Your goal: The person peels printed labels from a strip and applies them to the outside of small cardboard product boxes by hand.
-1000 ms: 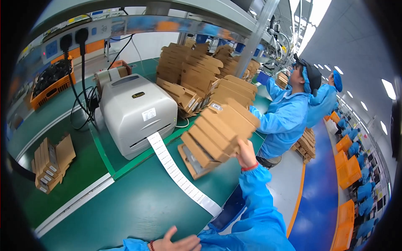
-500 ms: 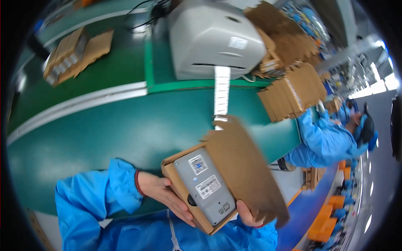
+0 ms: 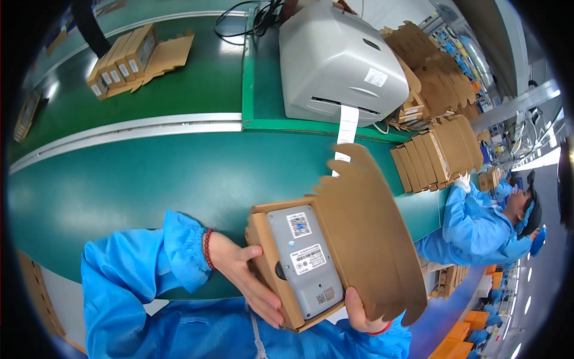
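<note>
An opened cardboard box is held tilted in front of my body, its lid folded out to the right. Inside lies a flat grey device with white labels and printed codes on its face. My left hand grips the box's left wall, thumb near the upper edge and fingers stretched along the side. At the lower right corner my right hand holds the box where the lid joins it; its thumb shows, and the other fingers are hidden beneath.
A grey label printer stands beyond the green table, a white label strip hanging from its slot. Boxes are stacked at the right and far left. A co-worker in blue is at the right, a gloved hand touching the right stack.
The whole view has shifted, so the printer and stacks sit farther right and look sharper. Both hands keep the same hold on the opened box.
</note>
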Demonstrator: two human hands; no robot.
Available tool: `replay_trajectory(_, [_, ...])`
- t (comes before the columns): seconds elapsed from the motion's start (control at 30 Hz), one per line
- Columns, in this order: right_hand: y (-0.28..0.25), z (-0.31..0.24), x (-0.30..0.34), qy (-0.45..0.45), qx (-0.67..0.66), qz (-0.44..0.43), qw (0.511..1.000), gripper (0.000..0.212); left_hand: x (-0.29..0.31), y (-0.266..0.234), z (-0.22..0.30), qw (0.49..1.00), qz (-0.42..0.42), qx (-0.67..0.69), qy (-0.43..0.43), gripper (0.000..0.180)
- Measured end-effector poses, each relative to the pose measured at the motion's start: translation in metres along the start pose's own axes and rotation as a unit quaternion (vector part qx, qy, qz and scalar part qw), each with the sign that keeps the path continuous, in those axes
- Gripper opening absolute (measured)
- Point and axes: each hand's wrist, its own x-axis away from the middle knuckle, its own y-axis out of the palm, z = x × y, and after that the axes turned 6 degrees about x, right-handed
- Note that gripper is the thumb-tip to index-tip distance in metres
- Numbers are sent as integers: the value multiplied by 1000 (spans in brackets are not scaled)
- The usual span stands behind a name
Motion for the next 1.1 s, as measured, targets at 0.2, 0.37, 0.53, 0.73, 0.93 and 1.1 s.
replay_trajectory(0.2, [-22,20,-113,83,-111,-330,934,21,-68,-13,-6,975,81,44,-201,63])
replay_trajectory(0.37, [20,46,-143,225,-113,-505,825,21,-49,-9,-7,928,44,84,-361,44])
replay_trajectory(0.53, [49,143,-113,136,-123,-68,981,44,-45,-9,-6,909,40,112,-400,35])
replay_trajectory(0.73, [80,162,-32,186,-446,-215,849,82,-31,-8,-10,918,15,114,-379,29])
replay_trajectory(0.93, [59,143,26,238,-327,-161,900,52,-29,-8,-14,929,2,111,-352,40])
replay_trajectory(1.1, [58,135,39,198,-152,-49,967,26,-28,-8,-15,925,-1,136,-354,36])
